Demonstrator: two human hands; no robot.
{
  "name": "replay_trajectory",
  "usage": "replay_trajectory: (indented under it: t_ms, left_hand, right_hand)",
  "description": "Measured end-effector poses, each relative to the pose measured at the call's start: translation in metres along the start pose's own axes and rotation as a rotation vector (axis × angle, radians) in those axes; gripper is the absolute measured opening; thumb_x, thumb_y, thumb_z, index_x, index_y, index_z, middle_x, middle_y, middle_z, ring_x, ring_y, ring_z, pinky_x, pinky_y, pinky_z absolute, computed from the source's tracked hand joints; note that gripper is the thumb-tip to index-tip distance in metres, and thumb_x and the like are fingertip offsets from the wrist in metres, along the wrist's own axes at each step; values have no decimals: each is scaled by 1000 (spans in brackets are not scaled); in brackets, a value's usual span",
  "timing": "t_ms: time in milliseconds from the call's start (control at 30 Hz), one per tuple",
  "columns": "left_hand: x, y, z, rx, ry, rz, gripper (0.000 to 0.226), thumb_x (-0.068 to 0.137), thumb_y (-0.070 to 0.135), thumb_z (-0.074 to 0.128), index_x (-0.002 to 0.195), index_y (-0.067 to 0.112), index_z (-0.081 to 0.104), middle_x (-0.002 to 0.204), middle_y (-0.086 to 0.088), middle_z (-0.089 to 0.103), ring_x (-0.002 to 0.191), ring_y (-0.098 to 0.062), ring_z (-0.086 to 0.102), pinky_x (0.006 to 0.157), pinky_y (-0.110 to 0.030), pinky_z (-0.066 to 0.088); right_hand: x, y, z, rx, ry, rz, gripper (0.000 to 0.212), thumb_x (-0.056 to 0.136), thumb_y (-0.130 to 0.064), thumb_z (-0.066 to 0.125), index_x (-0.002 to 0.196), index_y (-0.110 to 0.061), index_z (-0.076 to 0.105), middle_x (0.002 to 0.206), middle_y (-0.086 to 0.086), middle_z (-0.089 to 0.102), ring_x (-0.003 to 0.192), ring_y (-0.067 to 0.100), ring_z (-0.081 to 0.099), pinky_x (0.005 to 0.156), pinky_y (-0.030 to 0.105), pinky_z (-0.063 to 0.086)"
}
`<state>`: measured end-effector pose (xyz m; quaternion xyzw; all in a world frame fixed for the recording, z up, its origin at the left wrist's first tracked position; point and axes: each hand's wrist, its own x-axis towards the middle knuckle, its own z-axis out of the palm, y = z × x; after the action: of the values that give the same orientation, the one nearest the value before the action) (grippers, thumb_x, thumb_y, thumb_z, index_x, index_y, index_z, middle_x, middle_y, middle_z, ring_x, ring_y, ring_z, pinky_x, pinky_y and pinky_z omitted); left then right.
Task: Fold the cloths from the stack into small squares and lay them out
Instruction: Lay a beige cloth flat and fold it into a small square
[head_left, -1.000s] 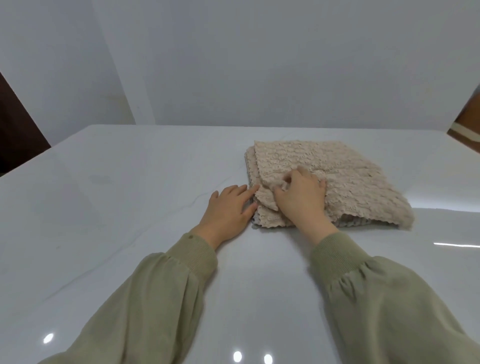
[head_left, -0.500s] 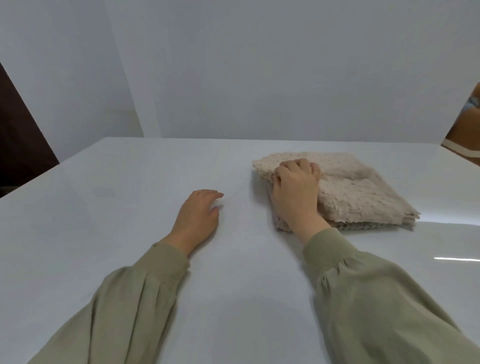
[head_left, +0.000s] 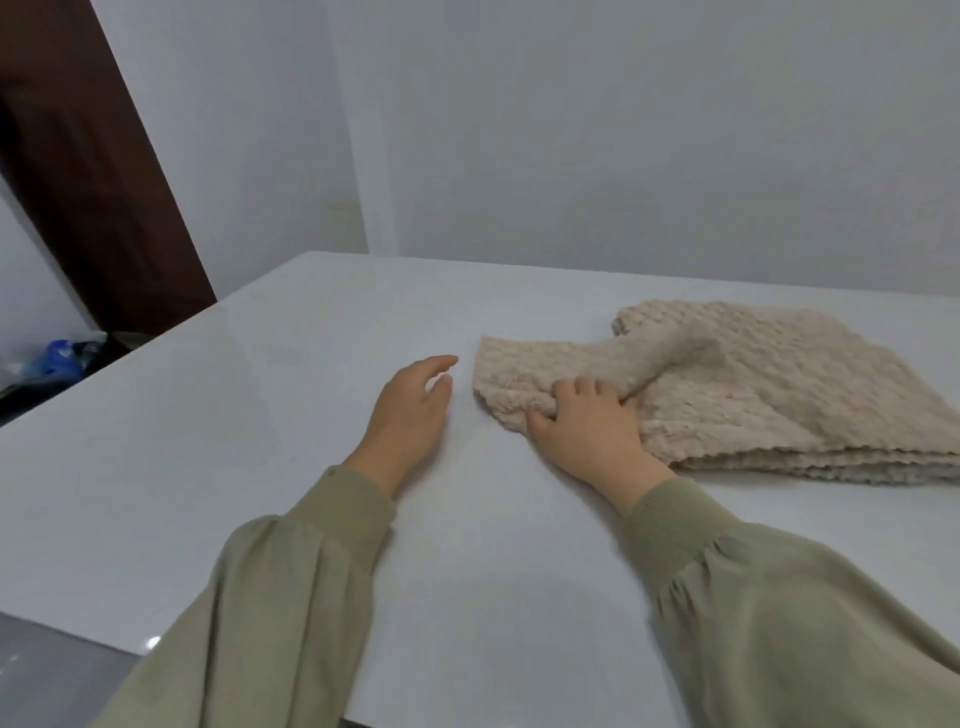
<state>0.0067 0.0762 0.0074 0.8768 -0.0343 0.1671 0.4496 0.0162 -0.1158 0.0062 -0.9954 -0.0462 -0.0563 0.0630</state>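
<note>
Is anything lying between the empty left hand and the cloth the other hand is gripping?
Nothing visible. Only a strip of table separates the left hand from the top cloth, which the right hand grips.

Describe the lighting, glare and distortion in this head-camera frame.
Head view: soft, even light; the glossy table carries one small glint near its front-left edge and a faint shadow between the sleeves; the wide lens leans the brown door; the cloth in the right hand looks slightly soft.

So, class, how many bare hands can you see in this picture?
2. The left hand is over the white table, holding nothing; the right hand grips the fluffy beige cloth. None seems hidden.
</note>
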Motion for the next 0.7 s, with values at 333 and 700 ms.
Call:
replay_trajectory:
  t_ms: [333, 700]
  left_hand:
    - [-7, 8, -1, 150, 211, 19, 37, 97, 12, 39, 131, 13, 52, 134, -3, 53, 129, -18, 40, 106, -27, 28]
    - [-1, 44, 74, 835, -387, 61, 57, 95, 55, 21, 148, 35, 15, 159, 1, 9, 144, -25, 10, 111, -61, 12]
  right_hand:
    - [-9, -21, -5, 343, 390, -341, 27, 92, -20, 47, 110, -9, 65, 134, 8, 55, 128, 23, 44, 115, 45, 20]
    - [2, 63, -5, -78, 200, 54, 50, 100, -31, 20, 146, -13, 23, 156, 9, 19, 144, 31, 12, 112, 59, 4]
